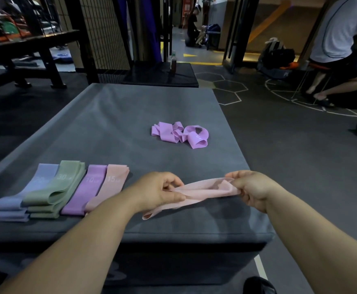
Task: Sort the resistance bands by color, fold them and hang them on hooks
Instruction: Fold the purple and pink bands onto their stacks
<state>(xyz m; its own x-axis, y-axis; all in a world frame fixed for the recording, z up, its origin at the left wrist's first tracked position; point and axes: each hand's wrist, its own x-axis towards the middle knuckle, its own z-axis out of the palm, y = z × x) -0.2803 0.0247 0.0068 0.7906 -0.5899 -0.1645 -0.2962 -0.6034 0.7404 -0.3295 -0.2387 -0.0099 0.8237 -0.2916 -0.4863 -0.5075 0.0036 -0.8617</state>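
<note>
I hold a pale pink resistance band (pixel 203 193) stretched between both hands just above the grey padded box (pixel 118 124). My left hand (pixel 158 190) pinches its left part, and my right hand (pixel 252 188) grips its right end. One loose end droops onto the box near my left wrist. To the left lie flat bands in a row: blue (pixel 28 190), green (pixel 56 186), purple (pixel 86 189) and pink (pixel 107 186). A tangled heap of purple bands (pixel 179 133) rests farther back on the box.
A black mesh rack (pixel 101 35) and a dark bench (pixel 31 49) stand behind on the left. A low black platform (pixel 160 74) carries a bottle (pixel 173 63). A person sits at the far right (pixel 340 45); another crouches in the doorway.
</note>
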